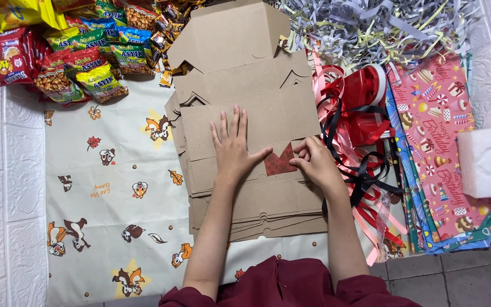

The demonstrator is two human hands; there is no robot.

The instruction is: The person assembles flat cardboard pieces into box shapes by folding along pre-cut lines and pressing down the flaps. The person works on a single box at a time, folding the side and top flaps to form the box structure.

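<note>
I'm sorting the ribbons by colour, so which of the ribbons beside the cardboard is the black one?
The black ribbon loops over the red and pink ribbons, just right of the right hand; it is the only dark strand there.

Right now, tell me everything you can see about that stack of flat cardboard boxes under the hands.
The stack of flat cardboard boxes is plain brown card, unfolded, with cut tabs and notches along its edges. Many sheets lie fanned, slightly offset, on the squirrel-print cloth; the top one has a flap raised at the far end. The left hand presses flat on the top sheet. The right hand pinches a small red paper piece lying on it. Ribbons touch its right edge.
</note>
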